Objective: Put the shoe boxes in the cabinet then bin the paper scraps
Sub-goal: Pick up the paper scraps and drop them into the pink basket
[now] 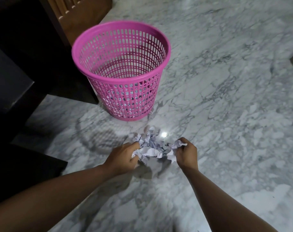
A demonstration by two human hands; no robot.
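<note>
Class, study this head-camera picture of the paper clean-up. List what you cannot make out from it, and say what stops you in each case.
- Head view: contents of the pink bin; paper shows only through the mesh low down, amount unclear.
- How many scraps make up the crumpled paper; the pieces overlap, and the left hand and right hand cover the ends.
- Dark furniture at left: too dark and cut off by the edge to identify.

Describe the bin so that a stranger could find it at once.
Look at the grey-veined marble floor; beside the dark wooden furniture stands a round bin. It is bright pink with perforated walls, just beyond the crumpled paper both hands grip.
</note>
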